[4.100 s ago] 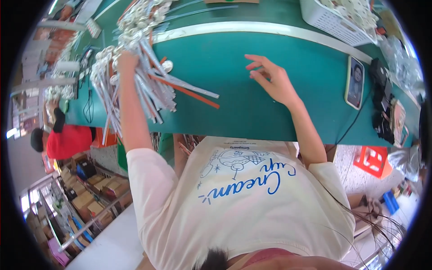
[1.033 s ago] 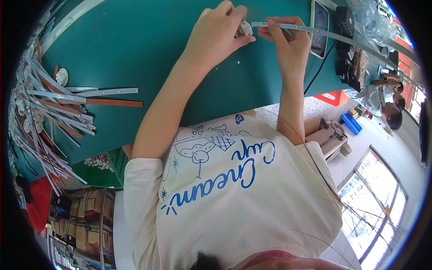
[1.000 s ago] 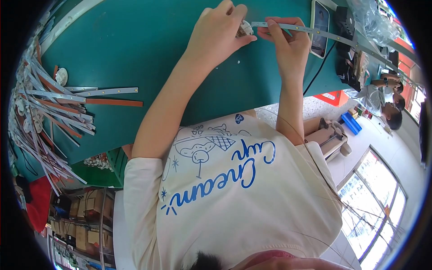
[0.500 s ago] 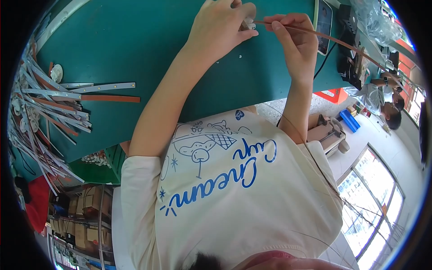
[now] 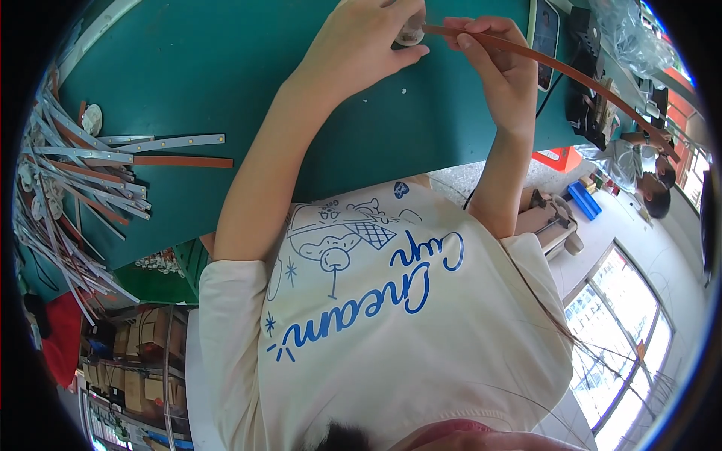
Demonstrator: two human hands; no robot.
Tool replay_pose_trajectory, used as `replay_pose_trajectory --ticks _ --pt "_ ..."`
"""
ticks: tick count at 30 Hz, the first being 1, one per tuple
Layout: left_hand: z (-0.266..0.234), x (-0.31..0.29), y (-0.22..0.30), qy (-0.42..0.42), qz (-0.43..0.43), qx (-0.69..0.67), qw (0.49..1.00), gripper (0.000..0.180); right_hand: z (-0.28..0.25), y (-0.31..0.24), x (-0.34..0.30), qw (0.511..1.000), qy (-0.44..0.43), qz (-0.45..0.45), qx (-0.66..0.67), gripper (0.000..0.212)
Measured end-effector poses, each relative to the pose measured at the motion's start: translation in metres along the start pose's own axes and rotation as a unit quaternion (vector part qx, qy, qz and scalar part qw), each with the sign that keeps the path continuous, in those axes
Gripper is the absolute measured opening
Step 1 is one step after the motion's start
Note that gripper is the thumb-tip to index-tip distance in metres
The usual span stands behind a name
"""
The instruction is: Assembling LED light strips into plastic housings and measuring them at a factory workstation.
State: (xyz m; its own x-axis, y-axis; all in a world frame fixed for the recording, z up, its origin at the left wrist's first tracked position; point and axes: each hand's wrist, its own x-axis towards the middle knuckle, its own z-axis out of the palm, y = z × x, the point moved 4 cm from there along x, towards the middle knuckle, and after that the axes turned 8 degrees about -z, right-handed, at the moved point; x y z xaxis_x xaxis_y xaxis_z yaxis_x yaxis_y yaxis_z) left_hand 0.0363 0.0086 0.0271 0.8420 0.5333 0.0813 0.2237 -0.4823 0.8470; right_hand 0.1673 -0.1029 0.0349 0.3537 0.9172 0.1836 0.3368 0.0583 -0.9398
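Near the top of the head view, my left hand (image 5: 368,41) closes its fingers and thumb round a small whitish bundle (image 5: 411,33); its exact kind is half hidden. A long, thin reddish-brown strip (image 5: 556,62) runs rightward from that bundle. My right hand (image 5: 500,64) pinches this strip close to its left end, between thumb and fingers. The strip's free part arches out past the table toward the right. It resembles the LED strips (image 5: 90,158) piled at the left, some showing grey faces with small yellowish dots, others brown backs.
The green table (image 5: 226,60) spans the top. At its right lie a phone (image 5: 543,45), a black device (image 5: 585,83) and clear plastic bags (image 5: 632,34). A green crate (image 5: 162,274) sits below the strip pile. Another person (image 5: 639,173) is at the far right.
The brown strip has turned from edge-on to show its flat face. My right hand has shifted slightly right, and the left hand has rolled a little round the whitish bundle.
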Motion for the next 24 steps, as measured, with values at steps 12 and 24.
replay_pose_trajectory --ticks 12,24 --pt "0.011 -0.001 -0.008 0.027 -0.029 0.021 0.999 0.025 0.010 -0.012 0.004 0.997 0.074 0.024 0.009 0.015" --pt "0.006 0.001 -0.014 0.002 -0.005 -0.053 0.999 0.020 0.001 0.001 0.002 0.994 0.080 0.061 -0.035 0.009"
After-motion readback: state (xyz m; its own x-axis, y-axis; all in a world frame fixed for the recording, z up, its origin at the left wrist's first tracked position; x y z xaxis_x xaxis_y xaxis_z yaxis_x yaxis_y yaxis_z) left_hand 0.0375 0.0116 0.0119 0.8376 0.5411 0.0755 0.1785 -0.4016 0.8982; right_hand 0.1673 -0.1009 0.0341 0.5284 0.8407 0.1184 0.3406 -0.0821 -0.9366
